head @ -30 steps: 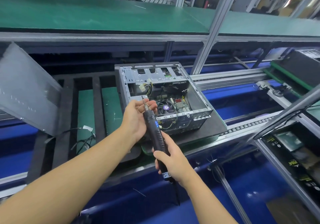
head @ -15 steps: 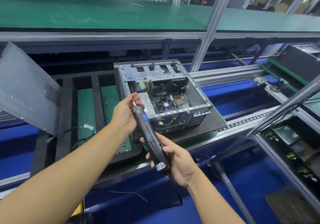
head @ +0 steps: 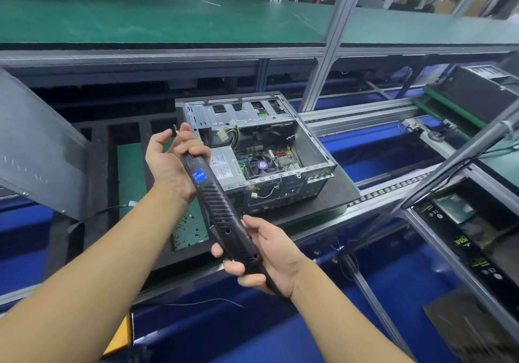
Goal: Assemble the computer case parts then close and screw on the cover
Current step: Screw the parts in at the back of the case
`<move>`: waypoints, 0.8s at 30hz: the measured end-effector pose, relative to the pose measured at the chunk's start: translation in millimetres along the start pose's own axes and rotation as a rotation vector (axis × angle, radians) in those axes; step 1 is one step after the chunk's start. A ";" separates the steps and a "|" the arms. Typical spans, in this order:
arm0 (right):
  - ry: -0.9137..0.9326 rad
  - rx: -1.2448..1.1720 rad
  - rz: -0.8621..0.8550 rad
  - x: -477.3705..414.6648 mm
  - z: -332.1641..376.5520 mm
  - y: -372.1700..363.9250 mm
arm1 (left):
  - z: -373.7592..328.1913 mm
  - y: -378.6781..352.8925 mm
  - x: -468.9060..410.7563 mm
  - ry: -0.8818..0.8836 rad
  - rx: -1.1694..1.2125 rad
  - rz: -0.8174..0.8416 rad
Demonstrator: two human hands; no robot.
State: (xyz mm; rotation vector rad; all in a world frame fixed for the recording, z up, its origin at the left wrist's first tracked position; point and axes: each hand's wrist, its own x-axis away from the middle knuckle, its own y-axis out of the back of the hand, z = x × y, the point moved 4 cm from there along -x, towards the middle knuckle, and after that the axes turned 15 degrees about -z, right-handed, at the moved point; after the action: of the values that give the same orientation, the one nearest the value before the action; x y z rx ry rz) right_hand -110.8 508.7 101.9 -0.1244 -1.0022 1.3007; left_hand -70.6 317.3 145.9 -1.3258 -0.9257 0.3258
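Electric screwdriver (head: 222, 216), centre frame: right hand (head: 269, 256) grips handle, left hand (head: 171, 155) clasps nose. Risk: fumbled screw may drop into open computer case (head: 261, 155).

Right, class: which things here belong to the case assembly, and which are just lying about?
Job: electric screwdriver, held by left hand and right hand; open case; grey side panel; loose screws.
Lying about: black unit at far right; boxed parts.

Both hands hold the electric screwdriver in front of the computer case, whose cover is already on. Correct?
No. The head view shows the computer case open, its fan and board exposed. Left hand and right hand do hold the electric screwdriver.
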 end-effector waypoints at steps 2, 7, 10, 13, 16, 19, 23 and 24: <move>-0.004 0.059 -0.017 -1.0 0.2 -2.2 | -0.8 -2.9 3.6 0.045 0.004 0.038; 0.027 0.113 0.012 -0.2 -0.6 -5.8 | 0.6 -5.7 9.0 0.092 0.000 0.072; 0.085 0.117 0.021 1.9 0.1 -5.4 | -0.3 -6.4 10.1 0.099 0.014 0.071; 0.100 0.125 0.027 2.0 1.0 -4.9 | 0.1 -6.4 10.4 0.091 0.010 0.069; 0.090 0.132 0.026 0.1 -1.2 -5.0 | 2.2 -5.9 10.7 0.086 -0.016 0.068; 0.076 0.132 0.013 -1.4 -3.2 -3.1 | 6.2 -6.1 10.5 0.085 -0.066 0.062; 0.062 0.125 0.016 3.6 -3.9 4.2 | 11.6 -7.4 6.9 0.031 -0.174 -0.016; 0.080 0.156 -0.020 3.7 -3.5 8.2 | 13.8 -7.1 5.4 0.000 -0.218 -0.051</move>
State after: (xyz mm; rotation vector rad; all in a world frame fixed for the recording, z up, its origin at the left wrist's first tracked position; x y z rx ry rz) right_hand -114.8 516.0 97.0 -0.0466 -0.8285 1.3404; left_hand -79.5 328.5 154.0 -1.4982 -1.0151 0.1883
